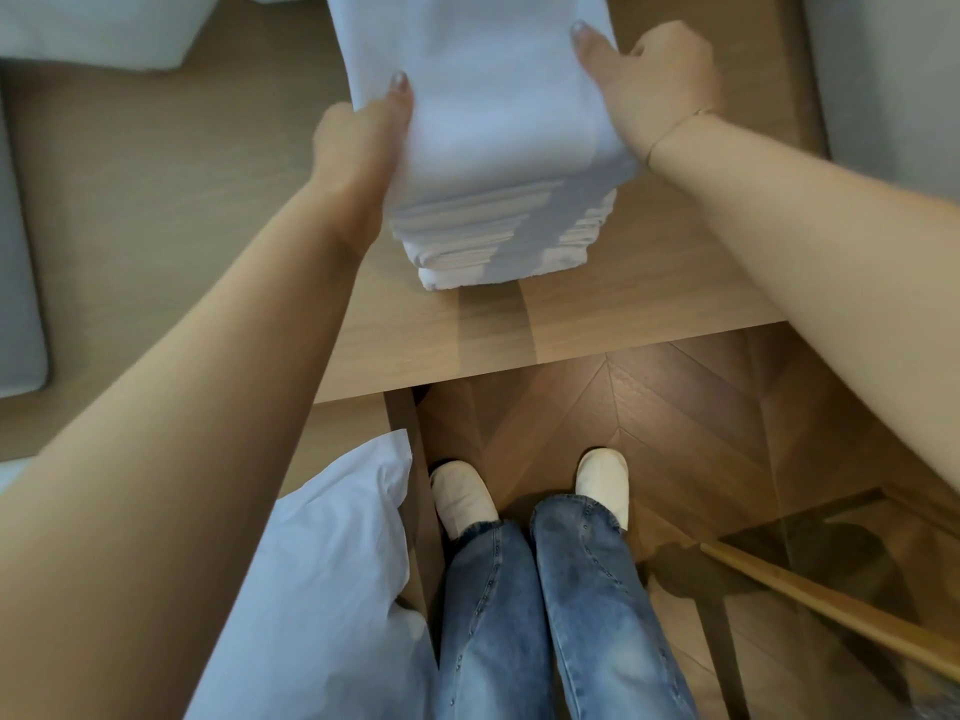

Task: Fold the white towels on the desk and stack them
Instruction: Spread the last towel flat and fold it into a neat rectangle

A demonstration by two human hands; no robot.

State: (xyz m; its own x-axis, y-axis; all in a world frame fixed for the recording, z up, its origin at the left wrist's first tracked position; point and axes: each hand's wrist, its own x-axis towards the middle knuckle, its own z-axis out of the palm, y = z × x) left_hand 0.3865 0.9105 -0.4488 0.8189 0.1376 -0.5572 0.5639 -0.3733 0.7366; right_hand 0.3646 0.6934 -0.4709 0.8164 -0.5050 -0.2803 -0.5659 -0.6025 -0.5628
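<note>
Towels (498, 215), folded, sit stacked near the counter's (597, 314) front edge; my left hand (363, 137) and right hand (649, 80) grip the top one's sides. More white cloth (337, 563) looks unfolded.

Far end of towel stack (483, 148) beyond the top edge.

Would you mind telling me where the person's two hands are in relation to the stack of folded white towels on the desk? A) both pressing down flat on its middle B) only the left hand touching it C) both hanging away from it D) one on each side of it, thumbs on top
D: the left hand and right hand grip opposite sides of the towel stack, each thumb lying on its top.
</note>
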